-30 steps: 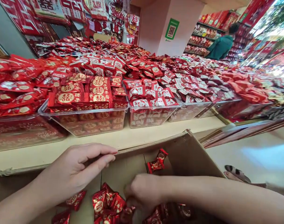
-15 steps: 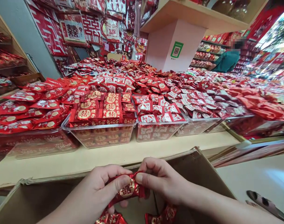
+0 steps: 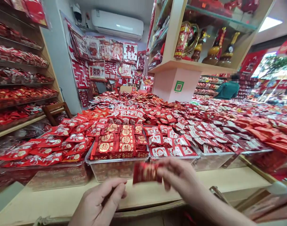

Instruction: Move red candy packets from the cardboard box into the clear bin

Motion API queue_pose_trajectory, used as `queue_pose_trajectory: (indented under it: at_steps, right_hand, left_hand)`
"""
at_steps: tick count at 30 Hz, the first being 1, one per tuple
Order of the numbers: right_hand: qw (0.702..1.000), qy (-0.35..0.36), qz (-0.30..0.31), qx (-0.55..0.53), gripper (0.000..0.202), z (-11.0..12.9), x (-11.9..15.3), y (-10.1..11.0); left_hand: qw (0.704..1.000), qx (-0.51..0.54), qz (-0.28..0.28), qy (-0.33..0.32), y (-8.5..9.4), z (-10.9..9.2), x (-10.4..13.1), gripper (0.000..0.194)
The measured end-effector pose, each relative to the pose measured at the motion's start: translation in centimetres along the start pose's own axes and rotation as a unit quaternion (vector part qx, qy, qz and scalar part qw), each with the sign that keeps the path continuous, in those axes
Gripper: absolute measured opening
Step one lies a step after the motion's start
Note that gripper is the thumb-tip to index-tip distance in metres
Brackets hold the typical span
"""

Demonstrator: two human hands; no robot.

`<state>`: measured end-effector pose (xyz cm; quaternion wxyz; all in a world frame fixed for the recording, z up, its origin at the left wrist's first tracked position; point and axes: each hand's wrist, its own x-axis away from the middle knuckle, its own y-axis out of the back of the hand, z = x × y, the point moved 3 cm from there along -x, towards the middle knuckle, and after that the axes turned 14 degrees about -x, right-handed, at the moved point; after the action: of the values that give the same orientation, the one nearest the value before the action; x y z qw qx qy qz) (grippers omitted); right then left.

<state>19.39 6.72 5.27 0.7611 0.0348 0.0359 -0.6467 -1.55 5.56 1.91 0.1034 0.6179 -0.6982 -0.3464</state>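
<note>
My right hand [image 3: 181, 179] holds a small red candy packet [image 3: 145, 172] raised in front of the clear trays; the packet is blurred. My left hand [image 3: 102, 202] is lower and to the left, its fingers pinched together with nothing visible in them. Just behind the packet stands a clear tray [image 3: 115, 168] stacked with flat red packets bearing gold round emblems. A second clear tray [image 3: 192, 158] to its right holds red and white packets.
A pale wooden counter [image 3: 63, 201] carries several clear trays heaped with red sweets. Shelves [image 3: 18, 91] of red goods line the left wall. A pink pillar [image 3: 173, 84] stands behind, and a person in a green top [image 3: 228, 89] is far right.
Both hands rose out of the cardboard box with one packet. The left hand let go of it and the right hand lifted it toward the trays. The view tilted up.
</note>
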Motion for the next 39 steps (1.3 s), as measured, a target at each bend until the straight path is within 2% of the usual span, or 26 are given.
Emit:
queue_pose_trajectory:
  at_steps: [3,5,8,11,18,24,28,39]
  right_hand:
    - [0.987,0.083,-0.065,0.119,0.023,3.6,-6.6,1.0]
    - [0.971,0.09,-0.103,0.198,0.025,4.7,-11.5,1.2]
    - [0.947,0.074,-0.108,0.295,0.021,4.4,-17.3,0.4]
    - [0.935,0.056,-0.088,0.338,0.017,3.4,-20.2,-1.1]
    - [0.897,0.025,-0.036,0.44,0.02,3.0,-20.7,-3.7]
    - [0.859,0.006,-0.02,0.512,0.025,3.0,-20.3,-4.3]
    - [0.846,0.025,-0.008,0.533,0.027,2.5,-20.4,-4.4]
    - [0.834,0.024,-0.073,0.547,0.034,2.8,-20.6,-4.3]
  left_hand:
    - [0.998,-0.007,-0.055,0.016,0.5,0.9,-1.0,0.019]
    - [0.999,-0.02,-0.046,0.009,0.3,1.4,-1.5,0.02]
    - [0.995,-0.091,-0.012,-0.033,-0.2,1.6,-1.6,0.024]
    - [0.986,-0.152,0.021,-0.073,-0.3,1.4,-1.4,0.027]
    - [0.982,-0.171,0.029,-0.076,-0.3,1.1,-1.4,0.026]
    - [0.98,-0.178,0.046,-0.079,-0.7,1.7,-1.3,0.024]
    - [0.978,-0.186,0.059,-0.079,-1.0,2.1,-1.2,0.024]
    - [0.972,-0.203,0.08,-0.09,-1.2,2.0,-1.3,0.025]
